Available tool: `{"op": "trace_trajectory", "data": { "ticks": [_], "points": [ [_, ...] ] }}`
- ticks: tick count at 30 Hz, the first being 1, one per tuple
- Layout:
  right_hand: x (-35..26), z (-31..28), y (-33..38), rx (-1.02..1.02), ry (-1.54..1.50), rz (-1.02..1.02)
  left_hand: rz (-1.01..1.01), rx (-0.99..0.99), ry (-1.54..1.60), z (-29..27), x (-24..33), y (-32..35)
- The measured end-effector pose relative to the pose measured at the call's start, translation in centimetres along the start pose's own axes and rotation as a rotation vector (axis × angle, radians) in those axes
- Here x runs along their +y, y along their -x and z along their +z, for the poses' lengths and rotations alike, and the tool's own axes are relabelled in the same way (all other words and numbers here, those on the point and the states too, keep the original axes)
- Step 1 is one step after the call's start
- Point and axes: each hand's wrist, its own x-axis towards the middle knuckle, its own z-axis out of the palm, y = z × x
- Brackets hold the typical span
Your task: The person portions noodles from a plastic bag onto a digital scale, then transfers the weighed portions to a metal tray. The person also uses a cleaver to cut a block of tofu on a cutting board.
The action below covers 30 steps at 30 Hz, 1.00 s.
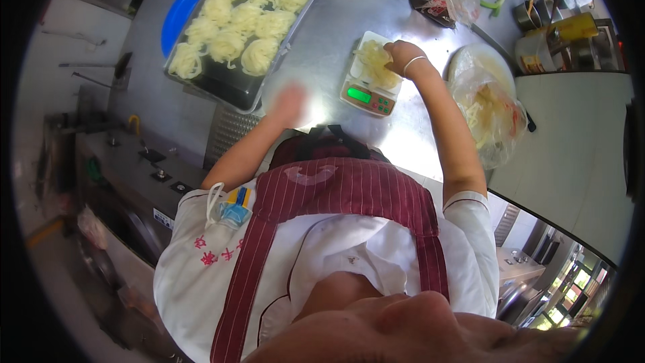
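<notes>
A small white kitchen scale [351, 96] with a lit green display stands on the steel table. On its pan lies a loose heap of pale yellow noodles [377, 70]. My right hand [406, 58] reaches the heap from its right side, its fingers curled in on the strands. My left hand [290, 103] is smeared by motion near the table's front edge, beside the corner of a dark tray [232, 91]; its fingers cannot be made out. Several noodle nests [228, 44] sit in rows on that tray.
Right of the scale, a clear plastic bag of noodles [494, 111] lies on a round board [463, 60]. Farther back are a crumpled bag [460, 5], a green onion [498, 0] and a yellow container [576, 27]. A blue basin [176, 23] shows behind the tray.
</notes>
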Motion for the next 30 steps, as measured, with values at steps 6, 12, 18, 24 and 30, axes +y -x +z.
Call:
{"op": "trace_trajectory", "data": {
  "ticks": [6,12,18,24,30],
  "points": [
    [0.8,-1.0,1.0,0.140,0.060,0.052,0.035,0.157,-0.042,2.0,-0.3,-0.1],
    [-1.2,-2.1,8.9,0.536,-0.467,-0.080,0.030,0.136,-0.021,1.6,0.0,0.0],
    [6.3,-0.2,20.9,0.917,-0.907,0.293,-0.008,0.099,-0.009,1.2,0.0,0.3],
    [19.4,16.1,26.2,0.274,-0.141,0.763,0.008,0.095,-0.009,0.9,0.3,-0.1],
    [14.0,23.2,22.7,0.260,-0.303,0.842,-0.070,0.001,-0.003,-2.3,2.2,0.8]
  ]
}}
